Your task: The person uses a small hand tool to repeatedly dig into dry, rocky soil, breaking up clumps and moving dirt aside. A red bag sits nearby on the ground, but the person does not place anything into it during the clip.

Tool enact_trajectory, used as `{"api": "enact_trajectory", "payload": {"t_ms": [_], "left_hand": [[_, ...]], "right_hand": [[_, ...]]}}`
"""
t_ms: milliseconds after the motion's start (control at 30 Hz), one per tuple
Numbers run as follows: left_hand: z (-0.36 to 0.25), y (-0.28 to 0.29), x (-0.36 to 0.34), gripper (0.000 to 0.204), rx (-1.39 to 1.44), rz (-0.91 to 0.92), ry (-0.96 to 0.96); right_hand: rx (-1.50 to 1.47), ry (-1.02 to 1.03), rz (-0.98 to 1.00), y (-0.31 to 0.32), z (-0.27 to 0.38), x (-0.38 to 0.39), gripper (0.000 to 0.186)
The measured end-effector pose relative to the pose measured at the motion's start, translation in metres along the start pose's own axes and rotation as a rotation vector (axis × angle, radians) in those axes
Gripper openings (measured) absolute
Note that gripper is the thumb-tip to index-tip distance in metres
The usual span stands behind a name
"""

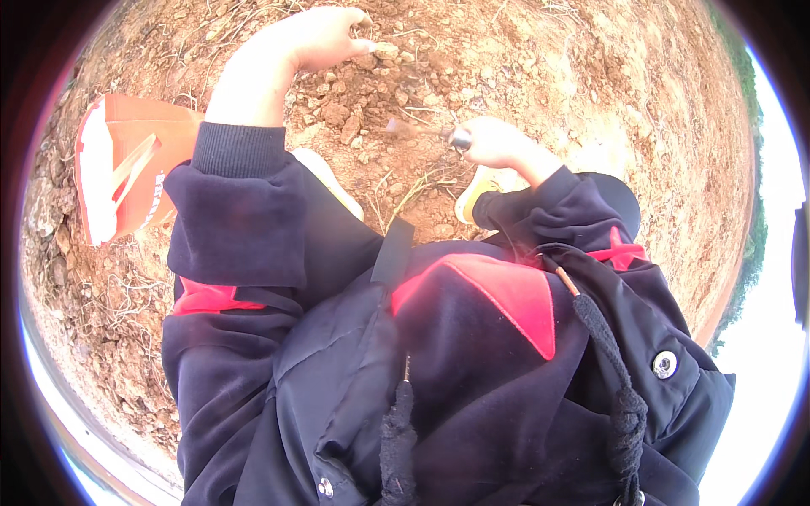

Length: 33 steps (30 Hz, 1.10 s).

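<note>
My left hand [325, 38] is stretched out low over the brown soil [506, 72] at the upper left. Its thumb and fingers are apart, with a gap between them. Close to the thumb tip lies a pale clod [386, 51]; I cannot tell whether they touch. In front of my right foot, my right hand [499, 143] is closed round the dark handle of a small digging tool [461, 139]. The tool's slim shaft points left over the loose soil, and its far end is blurred, so its exact kind is unclear.
An orange bag [173, 131] with a pale strap sits on the ground beside my left arm. My light-coloured shoes [474, 196] stand either side of some green-yellow stalks [413, 196]. Clods, stones and dry roots cover the ground. Green growth [747, 194] lines the far right edge.
</note>
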<state>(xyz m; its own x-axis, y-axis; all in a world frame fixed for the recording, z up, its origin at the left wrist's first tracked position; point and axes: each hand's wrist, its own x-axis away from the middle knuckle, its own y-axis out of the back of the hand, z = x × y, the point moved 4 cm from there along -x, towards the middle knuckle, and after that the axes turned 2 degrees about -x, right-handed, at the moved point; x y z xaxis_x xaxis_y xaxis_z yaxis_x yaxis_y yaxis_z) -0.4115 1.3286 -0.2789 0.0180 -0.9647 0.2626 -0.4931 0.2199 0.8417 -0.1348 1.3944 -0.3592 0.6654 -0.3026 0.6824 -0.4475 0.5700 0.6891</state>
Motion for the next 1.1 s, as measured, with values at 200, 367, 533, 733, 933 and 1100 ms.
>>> {"api": "enact_trajectory", "payload": {"t_ms": [200, 367, 533, 733, 933, 1100], "left_hand": [[0.002, -0.002, -0.004, 0.048, -0.013, 0.042, 0.034], [-0.002, -0.009, -0.004, 0.046, 0.011, 0.009, -0.03], [-0.009, -0.008, -0.002, 0.046, -0.09, 0.024, 0.007], [-0.021, -0.009, -0.003, 0.045, -0.082, 0.025, 0.009], [-0.037, -0.015, -0.006, 0.049, -0.083, 0.05, 0.0], [-0.043, -0.022, -0.015, 0.049, -0.062, 0.102, 0.02]], "right_hand": [[0.075, -0.189, -0.127, 0.031, -0.033, 0.024, 0.023], [0.112, -0.242, -0.099, 0.002, -0.065, 0.0, 0.023], [0.095, -0.21, -0.137, -0.016, -0.084, -0.015, 0.024], [0.09, -0.217, -0.108, -0.004, -0.079, -0.026, 0.027], [0.006, -0.139, -0.102, -0.024, -0.067, -0.065, 0.031], [-0.047, -0.059, -0.142, -0.05, -0.099, -0.1, 0.032]]}}
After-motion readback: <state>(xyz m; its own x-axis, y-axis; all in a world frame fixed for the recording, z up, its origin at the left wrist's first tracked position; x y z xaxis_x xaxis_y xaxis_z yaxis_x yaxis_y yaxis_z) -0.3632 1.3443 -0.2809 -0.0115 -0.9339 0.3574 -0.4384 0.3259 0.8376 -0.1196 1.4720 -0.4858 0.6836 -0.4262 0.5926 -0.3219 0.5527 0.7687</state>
